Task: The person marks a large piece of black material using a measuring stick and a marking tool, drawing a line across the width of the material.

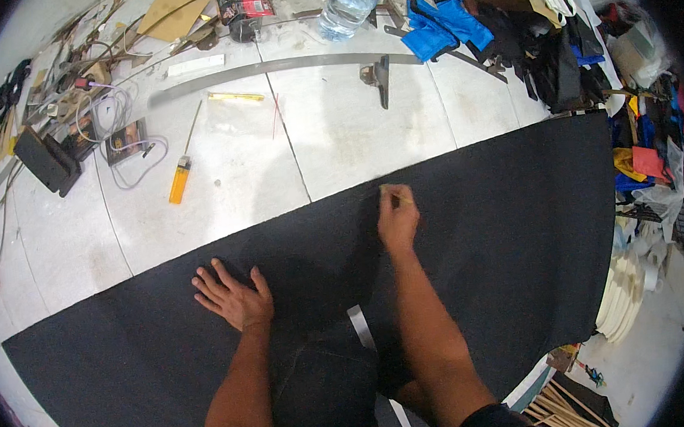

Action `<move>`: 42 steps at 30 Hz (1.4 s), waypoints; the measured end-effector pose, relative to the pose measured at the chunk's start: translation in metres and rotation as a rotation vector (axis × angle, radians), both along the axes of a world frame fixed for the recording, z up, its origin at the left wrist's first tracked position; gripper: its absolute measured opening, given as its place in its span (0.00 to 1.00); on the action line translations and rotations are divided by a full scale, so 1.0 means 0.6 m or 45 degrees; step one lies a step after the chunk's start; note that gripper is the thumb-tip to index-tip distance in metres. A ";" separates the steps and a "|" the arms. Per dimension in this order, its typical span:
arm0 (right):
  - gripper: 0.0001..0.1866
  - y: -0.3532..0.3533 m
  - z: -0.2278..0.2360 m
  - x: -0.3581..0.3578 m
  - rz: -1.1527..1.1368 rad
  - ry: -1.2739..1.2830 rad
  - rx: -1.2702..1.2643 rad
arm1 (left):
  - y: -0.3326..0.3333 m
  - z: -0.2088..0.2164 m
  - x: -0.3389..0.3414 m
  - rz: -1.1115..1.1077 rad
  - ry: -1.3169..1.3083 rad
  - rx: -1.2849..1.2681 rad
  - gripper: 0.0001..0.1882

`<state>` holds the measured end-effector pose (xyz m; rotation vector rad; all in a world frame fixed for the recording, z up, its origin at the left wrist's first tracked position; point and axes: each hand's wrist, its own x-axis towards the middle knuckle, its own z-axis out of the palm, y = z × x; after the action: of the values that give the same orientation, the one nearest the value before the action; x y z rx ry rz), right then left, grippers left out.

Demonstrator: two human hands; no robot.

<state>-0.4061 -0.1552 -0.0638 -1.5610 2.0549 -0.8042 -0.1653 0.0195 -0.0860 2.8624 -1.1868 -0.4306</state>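
Note:
A large black sheet of fabric [502, 209] lies spread over the white tiled floor, its straight far edge slanting up to the right. Flat on it at left of centre rests my left hand [240, 300], fingers spread and holding nothing. My right hand [398, 215] is closed in a pinch close to the sheet's far edge. Whatever its fingertips hold is too small to make out. Between my forearms a narrow white strip [360, 327] shows against the black.
Beyond the fabric lie an orange-handled tool [181, 179], a long metal ruler [290, 67], a yellow cutter [236, 97] and a dark clamp-like piece [382, 82]. A water bottle [354, 8] and blue cloth [448, 24] are farther back. Wooden sticks [562, 409] lie at lower right.

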 end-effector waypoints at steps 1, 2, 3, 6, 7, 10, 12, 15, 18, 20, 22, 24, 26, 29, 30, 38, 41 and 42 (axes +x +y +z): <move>0.08 -0.003 -0.004 -0.010 -0.005 0.008 0.001 | 0.000 -0.002 -0.003 -0.019 -0.011 -0.008 0.45; 0.08 -0.005 -0.009 -0.019 -0.046 -0.157 -0.068 | 0.000 -0.002 -0.005 -0.024 -0.002 -0.009 0.45; 0.09 -0.004 -0.012 -0.028 -0.087 -0.322 -0.138 | 0.000 -0.002 -0.007 -0.037 -0.009 -0.024 0.45; 0.10 0.044 0.012 0.015 -0.019 -0.376 0.083 | 0.009 -0.003 0.003 -0.011 -0.007 0.011 0.45; 0.10 0.065 0.012 0.026 0.037 -0.381 0.126 | 0.005 -0.001 0.003 -0.005 0.027 0.029 0.45; 0.10 0.128 0.019 0.090 0.164 -0.495 0.137 | 0.003 0.004 0.003 -0.015 -0.003 -0.013 0.44; 0.10 0.147 0.022 0.122 0.216 -0.513 0.209 | 0.006 -0.004 0.003 -0.014 -0.019 -0.031 0.45; 0.10 0.164 0.015 0.158 0.383 -0.442 0.198 | 0.005 -0.003 -0.001 -0.017 -0.036 -0.056 0.45; 0.08 0.156 0.008 0.191 0.514 -0.399 0.073 | 0.005 -0.007 0.000 -0.028 -0.053 -0.132 0.45; 0.08 0.153 0.009 0.205 0.578 -0.328 0.058 | 0.007 -0.008 0.003 -0.032 -0.005 -0.045 0.48; 0.08 0.151 0.006 0.206 0.641 -0.253 0.038 | 0.007 -0.008 0.002 -0.035 -0.038 -0.100 0.47; 0.09 0.145 -0.001 0.189 0.799 -0.082 0.125 | 0.005 -0.006 -0.002 -0.038 -0.069 -0.161 0.47; 0.09 0.126 0.004 0.170 0.648 -0.071 0.131 | 0.004 -0.002 0.000 -0.024 -0.048 -0.132 0.46; 0.08 0.117 0.008 0.167 0.407 -0.148 0.173 | 0.001 0.002 -0.002 -0.025 -0.021 -0.098 0.46; 0.08 0.129 0.008 0.178 0.574 -0.091 0.117 | 0.002 0.004 -0.002 -0.027 -0.018 -0.099 0.46; 0.09 0.116 0.012 0.192 0.572 -0.109 0.231 | 0.001 0.004 0.001 -0.043 -0.014 -0.116 0.46; 0.09 0.135 0.003 0.202 0.722 -0.118 0.059 | -0.003 0.013 0.000 -0.002 0.045 -0.070 0.47; 0.09 0.138 0.000 0.201 0.734 -0.106 0.071 | -0.005 0.012 -0.002 0.001 0.048 -0.078 0.47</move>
<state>-0.2853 -0.0722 -0.0640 -1.9100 1.4326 -0.5709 -0.1667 0.0163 -0.0790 2.7908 -1.1722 -0.4380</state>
